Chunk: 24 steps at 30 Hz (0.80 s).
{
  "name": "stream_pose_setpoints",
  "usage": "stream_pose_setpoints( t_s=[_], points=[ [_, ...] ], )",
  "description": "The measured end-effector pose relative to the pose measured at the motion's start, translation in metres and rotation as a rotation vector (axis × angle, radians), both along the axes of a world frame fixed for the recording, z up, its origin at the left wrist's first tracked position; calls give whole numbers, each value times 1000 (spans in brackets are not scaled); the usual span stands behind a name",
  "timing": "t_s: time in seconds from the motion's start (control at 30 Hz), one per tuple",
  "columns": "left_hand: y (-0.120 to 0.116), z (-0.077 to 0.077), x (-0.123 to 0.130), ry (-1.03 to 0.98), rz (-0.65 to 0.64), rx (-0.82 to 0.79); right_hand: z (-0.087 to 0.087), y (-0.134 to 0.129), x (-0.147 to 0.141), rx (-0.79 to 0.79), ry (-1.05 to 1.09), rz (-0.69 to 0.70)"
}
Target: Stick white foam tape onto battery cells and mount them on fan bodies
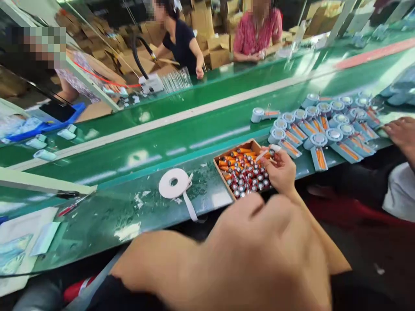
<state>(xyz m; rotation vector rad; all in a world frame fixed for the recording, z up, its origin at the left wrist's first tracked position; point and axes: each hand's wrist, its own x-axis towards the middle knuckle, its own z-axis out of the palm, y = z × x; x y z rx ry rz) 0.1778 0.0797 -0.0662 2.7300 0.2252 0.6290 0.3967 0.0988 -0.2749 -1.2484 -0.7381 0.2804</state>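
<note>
My left hand (269, 242) is large and blurred close to the camera, its back and bent knuckles toward me; its fingers are hidden. Beyond it, my right hand (280, 170) is at the right rim of a shallow cardboard box (223, 183). Its fingers are pinched together around a small white strip (262, 155). Inside the box stand and lie many orange-wrapped batteries (231, 160) with silver ends and red wires. To the box's left, a roll of white tape (165, 183) lies flat, its loose end hanging over the bench edge.
Many light-blue fan-like housings (317, 140) with orange batteries in their handles crowd the bench at right, beside another person's hand (402, 134). A green conveyor (201, 116) runs behind. A red-handled tool (69, 207) lies at left. Several people sit across the line.
</note>
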Motion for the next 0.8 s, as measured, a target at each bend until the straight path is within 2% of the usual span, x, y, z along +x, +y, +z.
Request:
stream_pose_setpoints(
  t_s=[0.03, 0.1, 0.2, 0.3, 0.43, 0.53, 0.67, 0.8],
  points=[
    [14, -11, 9, 50, -72, 88, 1, 0, 1, 0, -5, 1],
    [42, -38, 22, 125, -75, 190, 3, 1, 3, 1, 4, 23],
    [68, -74, 27, 185, 65, 87, 5, 3, 4, 9, 15, 69],
    [74, -89, 19, 147, 82, -38, 6, 3, 3, 31, 12, 79],
    [66, -83, 10, 66, 72, -147, 4, 1, 2, 44, 27, 96],
    [61, -68, 8, -42, 5, -203, 3, 0, 1, 17, 28, 90],
    [55, -43, 5, -159, -162, -273, 4, -1, -1, 7, 25, 78],
    [46, -26, -14, -201, -263, -351, 5, -3, -3, -10, 32, 67]
  ],
)
